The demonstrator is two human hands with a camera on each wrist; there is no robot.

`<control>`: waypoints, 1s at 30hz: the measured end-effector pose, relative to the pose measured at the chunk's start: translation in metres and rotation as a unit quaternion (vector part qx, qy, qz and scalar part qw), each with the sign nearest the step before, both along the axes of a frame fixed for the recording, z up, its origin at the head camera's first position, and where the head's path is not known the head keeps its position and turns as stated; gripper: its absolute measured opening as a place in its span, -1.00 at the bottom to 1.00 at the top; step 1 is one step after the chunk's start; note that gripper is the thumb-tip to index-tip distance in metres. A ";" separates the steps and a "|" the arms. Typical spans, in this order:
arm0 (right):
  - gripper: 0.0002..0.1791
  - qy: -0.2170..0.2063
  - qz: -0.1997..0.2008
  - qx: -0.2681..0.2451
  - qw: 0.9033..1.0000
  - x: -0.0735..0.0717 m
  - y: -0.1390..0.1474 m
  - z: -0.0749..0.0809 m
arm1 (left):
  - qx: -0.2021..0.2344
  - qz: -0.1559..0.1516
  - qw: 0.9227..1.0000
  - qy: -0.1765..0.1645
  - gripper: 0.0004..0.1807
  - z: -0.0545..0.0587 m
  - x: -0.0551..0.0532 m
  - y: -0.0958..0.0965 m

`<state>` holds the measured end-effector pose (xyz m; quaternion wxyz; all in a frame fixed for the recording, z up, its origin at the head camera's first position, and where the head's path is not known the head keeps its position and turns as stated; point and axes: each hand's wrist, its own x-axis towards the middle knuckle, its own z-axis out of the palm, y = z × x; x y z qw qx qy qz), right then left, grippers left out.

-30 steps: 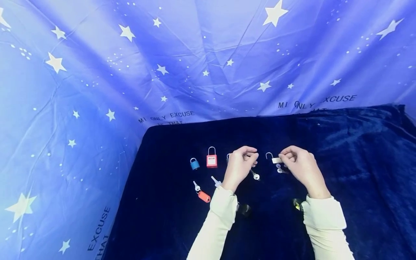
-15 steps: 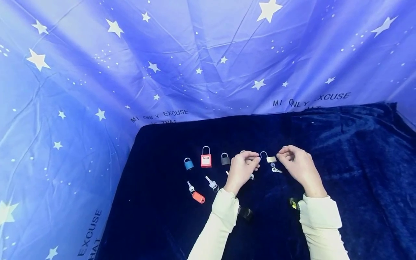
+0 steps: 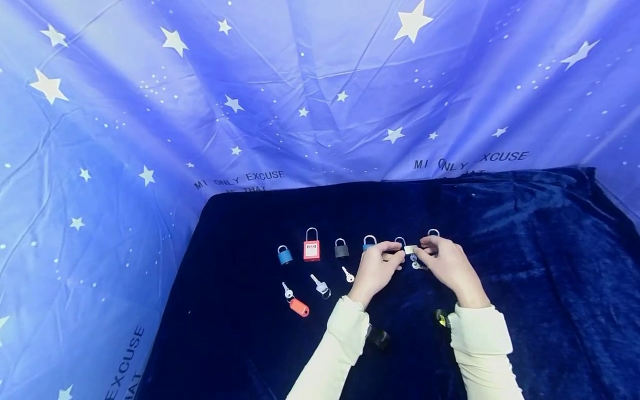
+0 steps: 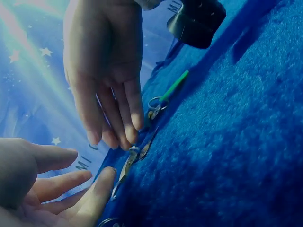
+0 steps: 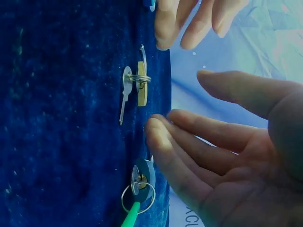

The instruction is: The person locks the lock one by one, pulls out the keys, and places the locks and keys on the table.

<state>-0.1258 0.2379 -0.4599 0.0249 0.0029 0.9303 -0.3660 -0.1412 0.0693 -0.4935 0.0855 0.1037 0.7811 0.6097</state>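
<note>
A small brass padlock (image 3: 410, 249) lies on the dark blue cloth, its shackle swung out to the left. Keys (image 5: 125, 90) on a ring hang at its keyhole. My left hand (image 3: 376, 269) hovers just left of this padlock, fingers extended and holding nothing. On its other side is my right hand (image 3: 450, 268), fingers and thumb spread apart; the right wrist view shows a gap between them and the brass padlock. Below the right fingertips sits another dark padlock (image 5: 147, 177) with a key, a ring and a green tag (image 5: 131, 215).
Leftward in a row lie a blue padlock (image 3: 369, 241), a dark grey one (image 3: 341, 249), a red padlock (image 3: 311, 251) and a small blue padlock (image 3: 285, 255). Nearer me are loose keys (image 3: 320, 284) and a key with an orange tag (image 3: 299, 307). A starry curtain (image 3: 320, 83) stands behind.
The head view has shifted. My right hand, at the brass padlock's right end one second ago, drew off to the right, then came back left close to it. My left hand stays near the shackle.
</note>
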 end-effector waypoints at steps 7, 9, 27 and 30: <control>-0.58 -0.011 0.016 0.008 1.000 0.000 0.002 -0.003 | -0.031 -0.017 0.999 -0.020 -0.65 0.001 0.001 0.005; -0.59 -0.010 0.015 0.006 1.000 0.001 0.003 -0.003 | -0.035 -0.023 0.999 -0.025 -0.65 0.001 0.002 0.006; -0.52 -0.052 0.000 -0.077 0.996 -0.003 0.002 -0.011 | -0.031 -0.021 0.999 -0.029 -0.70 -0.002 0.004 0.006; -0.51 -0.065 -0.012 -0.103 0.993 -0.004 0.003 -0.013 | -0.021 -0.018 0.999 -0.025 -0.74 -0.002 0.004 0.006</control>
